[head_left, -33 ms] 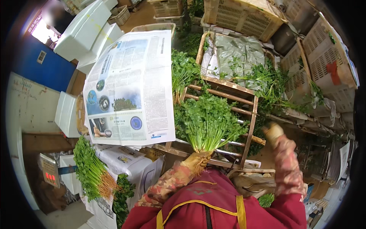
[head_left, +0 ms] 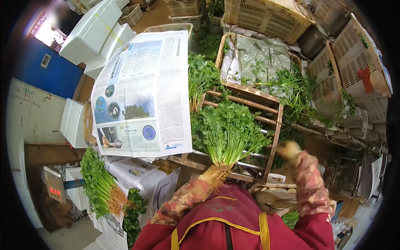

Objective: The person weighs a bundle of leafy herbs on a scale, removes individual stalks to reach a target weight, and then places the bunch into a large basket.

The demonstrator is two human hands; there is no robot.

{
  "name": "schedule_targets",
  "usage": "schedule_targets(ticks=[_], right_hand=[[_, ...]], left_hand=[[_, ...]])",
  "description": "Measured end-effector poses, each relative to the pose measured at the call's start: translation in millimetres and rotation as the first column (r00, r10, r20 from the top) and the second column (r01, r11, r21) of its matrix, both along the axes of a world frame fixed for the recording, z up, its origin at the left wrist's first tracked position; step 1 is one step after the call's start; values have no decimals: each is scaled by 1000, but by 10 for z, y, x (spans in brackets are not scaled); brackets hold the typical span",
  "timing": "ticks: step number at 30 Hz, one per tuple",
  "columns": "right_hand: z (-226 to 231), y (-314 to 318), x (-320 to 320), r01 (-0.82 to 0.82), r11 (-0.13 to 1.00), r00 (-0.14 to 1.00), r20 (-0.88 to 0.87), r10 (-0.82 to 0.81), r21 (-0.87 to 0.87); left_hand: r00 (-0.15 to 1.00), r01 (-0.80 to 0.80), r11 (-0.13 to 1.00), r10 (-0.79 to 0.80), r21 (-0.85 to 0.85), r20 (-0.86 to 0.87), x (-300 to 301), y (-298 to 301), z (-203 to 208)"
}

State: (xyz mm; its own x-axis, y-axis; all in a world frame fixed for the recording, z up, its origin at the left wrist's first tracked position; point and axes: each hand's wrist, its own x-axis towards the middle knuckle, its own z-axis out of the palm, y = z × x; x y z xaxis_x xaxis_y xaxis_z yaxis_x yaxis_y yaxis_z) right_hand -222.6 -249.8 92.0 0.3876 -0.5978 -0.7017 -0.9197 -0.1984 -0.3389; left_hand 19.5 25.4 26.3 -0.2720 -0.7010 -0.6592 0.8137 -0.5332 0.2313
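Note:
My gloved left hand (head_left: pixel 216 171) is closed around the root end of a bunch of coriander (head_left: pixel 229 129). Its leafy tops fan out away from me over a rusty metal rack (head_left: pixel 271 150). Thin brown roots hang out below the glove. My gloved right hand (head_left: pixel 288 150) is raised just off the rack's right side, apart from the bunch. Motion smears its fingers, so their grip cannot be made out. At the lower left, another coriander bunch (head_left: pixel 100 183) with orange-brown roots lies beside a wrapped white package (head_left: pixel 133 173).
Newspaper sheets (head_left: pixel 166 91) spread left of the rack. White foam boxes (head_left: pixel 89 33) and a scale with a red display (head_left: pixel 54 185) stand at the left. Beyond the rack is a crate lined with plastic sheet (head_left: pixel 264 56); loose stems (head_left: pixel 291 85) trail over it. Crates (head_left: pixel 356 54) stack at the right.
My right hand has come left and slightly nearer, toward the rack's right side. My left hand and the coriander bunch stay almost where they were.

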Motion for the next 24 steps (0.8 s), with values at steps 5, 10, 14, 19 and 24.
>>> schedule_targets(ticks=[5,10,14,19,24], right_hand=[[-99,1305,953,218,436,806,91,-585,873],[-426,1484,920,150,726,788,361,-498,671],[207,1367,1045,-147,987,947,281,157,-58],[115,1180,1231,-17,904,878,427,218,-427],[877,1784,1210,-801,595,450,711,540,55]], left_hand=[[969,45,991,-73,124,237,-14,-61,269],[970,70,992,-92,106,226,-81,-36,-16],[966,37,997,-53,67,255,-50,-41,188],[959,72,991,-101,114,266,-78,-47,137],[902,60,989,4,-133,432,-129,49,-210]])
